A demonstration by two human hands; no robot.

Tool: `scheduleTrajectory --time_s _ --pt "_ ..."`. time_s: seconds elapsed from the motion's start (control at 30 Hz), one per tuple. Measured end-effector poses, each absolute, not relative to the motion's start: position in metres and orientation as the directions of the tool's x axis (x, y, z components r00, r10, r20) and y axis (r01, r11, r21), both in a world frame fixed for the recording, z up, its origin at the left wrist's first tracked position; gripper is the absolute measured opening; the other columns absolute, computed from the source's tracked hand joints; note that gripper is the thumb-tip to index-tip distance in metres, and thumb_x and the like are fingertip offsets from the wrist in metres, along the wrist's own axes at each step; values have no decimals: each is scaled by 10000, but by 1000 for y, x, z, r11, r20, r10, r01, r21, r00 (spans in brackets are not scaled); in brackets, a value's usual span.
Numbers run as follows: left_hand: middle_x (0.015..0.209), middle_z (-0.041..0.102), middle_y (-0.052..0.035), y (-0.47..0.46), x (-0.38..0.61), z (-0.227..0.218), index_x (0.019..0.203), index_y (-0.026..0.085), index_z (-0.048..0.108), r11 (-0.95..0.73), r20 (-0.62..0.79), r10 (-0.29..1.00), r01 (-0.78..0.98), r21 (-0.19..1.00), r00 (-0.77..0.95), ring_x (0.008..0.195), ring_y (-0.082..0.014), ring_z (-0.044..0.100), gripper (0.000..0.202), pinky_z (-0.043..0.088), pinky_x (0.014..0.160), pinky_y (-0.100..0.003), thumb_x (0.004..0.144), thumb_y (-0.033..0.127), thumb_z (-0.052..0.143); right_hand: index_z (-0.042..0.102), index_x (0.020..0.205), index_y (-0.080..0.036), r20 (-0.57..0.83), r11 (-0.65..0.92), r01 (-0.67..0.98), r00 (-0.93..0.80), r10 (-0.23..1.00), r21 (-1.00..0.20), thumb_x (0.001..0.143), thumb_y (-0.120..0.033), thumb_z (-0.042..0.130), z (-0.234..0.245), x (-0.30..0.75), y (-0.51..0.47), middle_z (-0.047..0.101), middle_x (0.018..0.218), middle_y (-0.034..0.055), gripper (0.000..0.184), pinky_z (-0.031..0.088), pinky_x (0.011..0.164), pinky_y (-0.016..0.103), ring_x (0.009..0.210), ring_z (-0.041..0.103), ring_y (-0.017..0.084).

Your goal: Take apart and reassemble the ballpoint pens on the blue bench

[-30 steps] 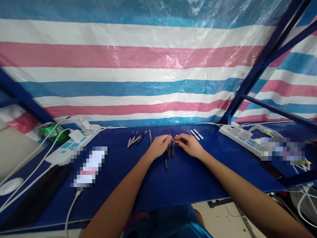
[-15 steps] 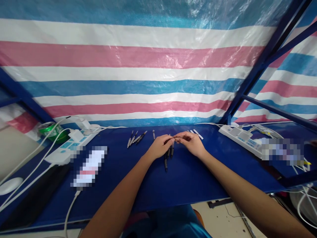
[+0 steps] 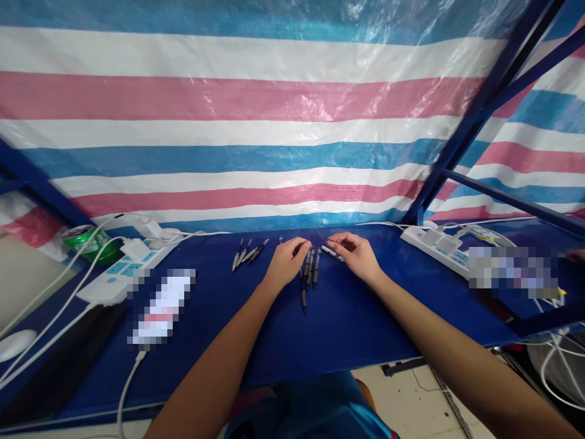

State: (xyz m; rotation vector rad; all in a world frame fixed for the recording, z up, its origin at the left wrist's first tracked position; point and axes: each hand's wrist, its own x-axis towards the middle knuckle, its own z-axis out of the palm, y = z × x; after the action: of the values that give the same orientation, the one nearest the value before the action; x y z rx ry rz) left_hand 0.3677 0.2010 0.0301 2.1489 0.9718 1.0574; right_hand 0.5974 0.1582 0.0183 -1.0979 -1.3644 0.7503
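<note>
Lightly, the left hand (image 3: 287, 263) sits loosely curled and narrow just left of the row of dark pens (image 3: 309, 274), with nothing showing between its fingers, while the right hand (image 3: 357, 256) forms a narrow pinch over a slim white tube (image 3: 332, 252) just right of that row; this view cannot settle whether it grips the tube or only touches it. The pens lie close together and nearly parallel on the blue counter (image 3: 347, 329), between the two hands. Fingertip contact seems the right touch here, since such slim pieces could easily roll out of line under a heavier press. Left of the row lies a smaller fan of pens (image 3: 247, 253), and beyond it a white power strip (image 3: 121, 278) with white cables (image 3: 68, 305) and a green can (image 3: 85, 243) lying on its side. Right of the row stands a second white power strip (image 3: 434, 247), partly beside a pixelated patch (image 3: 512, 272). Farther off, behind the row, a pink, white and blue striped tarpaulin (image 3: 228, 116) hangs against a dark blue steel frame (image 3: 479, 113).
</note>
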Motion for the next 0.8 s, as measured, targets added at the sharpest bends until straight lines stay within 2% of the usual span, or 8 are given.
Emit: scheduleTrajectory --time_s 0.1,0.23,0.33,0.5,0.63,0.8 --pt "949 777 -15 205 365 29 1031 214 765 -587 443 804 411 697 397 827 -172 690 255 503 779 -284 1034 385 576 781 963 -225 363 333 187 161 918 -924 808 -563 849 18 599 160 790 955 69 379 570 763 364 828 712 222" --pt "879 760 -16 208 363 27 1021 212 767 -596 462 803 502 627 376 774 -170 673 199 497 764 -294 1009 335 612 777 936 -221 350 314 208 166 922 -926 803 -587 844 16 599 160 783 932 65 395 545 695 343 765 688 207" --pt "875 732 -21 208 361 28 1043 220 772 -649 453 761 543 533 464 792 -177 664 174 494 770 -300 989 321 642 777 936 -225 352 317 218 142 925 -923 796 -613 839 14 600 161 786 927 66 416 543 684 341 757 687 209" --pt "1065 713 -50 200 359 31 1115 265 796 -748 354 655 510 424 667 921 -194 683 221 512 811 -297 959 373 683 780 949 -229 378 344 241 111 919 -907 819 -605 827 11 600 162 794 945 70 400 566 752 361 826 712 227" --pt "965 696 -46 195 359 34 1121 293 812 -743 239 656 555 374 716 861 -200 669 247 500 765 -299 950 397 668 786 968 -228 371 336 255 100 923 -906 832 -612 816 9 600 163 799 960 75 408 577 754 364 815 715 226" --pt "915 700 -48 196 358 36 1114 312 829 -723 223 677 574 385 702 790 -200 653 255 484 724 -302 918 383 682 792 987 -237 355 316 284 100 929 -905 848 -617 800 7 601 163 806 990 77 404 580 756 370 806 715 223"
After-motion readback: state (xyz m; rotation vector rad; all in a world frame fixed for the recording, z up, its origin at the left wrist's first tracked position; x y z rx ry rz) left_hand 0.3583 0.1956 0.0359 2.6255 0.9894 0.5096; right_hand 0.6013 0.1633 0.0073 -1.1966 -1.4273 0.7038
